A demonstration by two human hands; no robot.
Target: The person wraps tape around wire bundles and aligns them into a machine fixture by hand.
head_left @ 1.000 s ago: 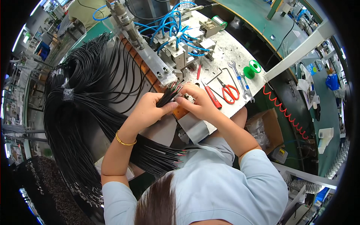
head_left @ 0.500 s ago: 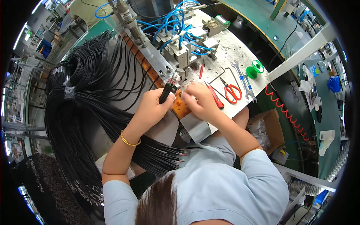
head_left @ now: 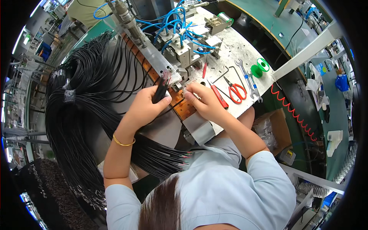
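My left hand [head_left: 145, 108] grips a small bundle of black cables [head_left: 160, 89], their stripped ends pointing up toward a metal fixture [head_left: 172, 74]. A gold bangle sits on that wrist. My right hand [head_left: 202, 100] is closed with its fingertips pinched by the fixture's right side, over an orange block [head_left: 183, 108]; what it pinches is too small to tell. A large coil of black cables [head_left: 82, 99] spreads across the bench to the left, and loose ends [head_left: 168, 159] trail by my chest.
A machine with blue air hoses [head_left: 174, 23] stands behind the fixture. Red-handled scissors [head_left: 235, 90], a red-handled tool [head_left: 217, 95], wrenches [head_left: 245, 74] and green reels [head_left: 260, 67] lie on the white bench at right. A red coiled hose [head_left: 291, 111] and a cardboard box [head_left: 272, 128] sit lower right.
My left hand has lifted the cable bundle up toward the metal fixture. My right hand has shifted slightly right, staying by the orange block.
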